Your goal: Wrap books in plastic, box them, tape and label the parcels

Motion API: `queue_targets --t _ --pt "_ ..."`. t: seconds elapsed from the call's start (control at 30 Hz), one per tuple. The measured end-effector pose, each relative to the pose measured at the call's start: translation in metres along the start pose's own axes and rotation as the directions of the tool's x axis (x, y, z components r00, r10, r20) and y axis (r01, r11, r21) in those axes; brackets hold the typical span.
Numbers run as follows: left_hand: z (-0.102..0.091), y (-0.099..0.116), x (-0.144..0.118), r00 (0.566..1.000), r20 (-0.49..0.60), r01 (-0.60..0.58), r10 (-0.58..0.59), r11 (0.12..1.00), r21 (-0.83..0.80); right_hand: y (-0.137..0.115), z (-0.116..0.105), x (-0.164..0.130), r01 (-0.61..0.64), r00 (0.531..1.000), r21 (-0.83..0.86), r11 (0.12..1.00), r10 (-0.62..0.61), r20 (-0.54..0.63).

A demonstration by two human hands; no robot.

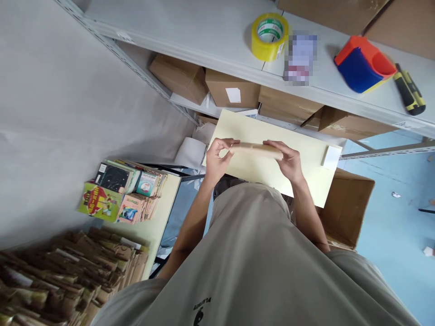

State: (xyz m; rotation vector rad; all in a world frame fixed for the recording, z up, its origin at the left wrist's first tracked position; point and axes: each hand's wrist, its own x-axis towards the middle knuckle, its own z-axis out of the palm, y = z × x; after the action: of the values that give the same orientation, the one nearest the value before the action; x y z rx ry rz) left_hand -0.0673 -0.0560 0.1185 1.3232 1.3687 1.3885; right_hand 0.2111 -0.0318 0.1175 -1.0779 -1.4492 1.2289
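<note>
Left hand (pixel 217 159) and right hand (pixel 288 160), both partly closed, gripping opposite ends of a thin tan object (pixel 254 150)

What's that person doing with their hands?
The person is holding a narrow tan thing above a pale yellow tabletop. The left hand has one end and the right hand has the other. It's blurry, so I can't tell what it is. A roll of yellow tape sits on the grey shelf beyond the hands.
</note>
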Motion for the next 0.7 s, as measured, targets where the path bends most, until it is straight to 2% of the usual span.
queue_targets --t 0.13,0.2,0.27,0.4,0.53,0.7 --pt "-0.008 -0.011 -0.001 0.991 0.098 0.089 -0.089 0.996 0.002 0.010 0.002 -0.002 -0.088 0.989 0.018 0.996 0.090 -0.121" --pt "-0.012 -0.018 -0.001 0.977 0.172 0.130 -0.125 0.991 -0.017 0.013 0.000 -0.002 -0.101 0.986 0.013 0.995 0.102 -0.130" --pt "-0.015 -0.024 0.000 0.971 0.203 0.143 -0.130 0.988 -0.051 0.015 -0.003 -0.003 -0.124 0.987 0.018 0.992 0.126 -0.100" --pt "-0.013 -0.025 0.001 0.973 0.152 0.181 -0.173 0.982 -0.044 0.014 -0.003 -0.006 -0.181 0.983 0.085 0.980 0.183 -0.011" --pt "-0.004 -0.015 0.000 0.956 0.075 0.283 -0.284 0.959 0.023 0.007 0.007 -0.005 -0.256 0.961 0.132 0.957 0.267 -0.068" --pt "0.003 -0.013 0.000 0.959 0.020 0.281 -0.282 0.959 0.047 0.001 0.019 -0.002 -0.269 0.953 0.108 0.957 0.280 -0.116"
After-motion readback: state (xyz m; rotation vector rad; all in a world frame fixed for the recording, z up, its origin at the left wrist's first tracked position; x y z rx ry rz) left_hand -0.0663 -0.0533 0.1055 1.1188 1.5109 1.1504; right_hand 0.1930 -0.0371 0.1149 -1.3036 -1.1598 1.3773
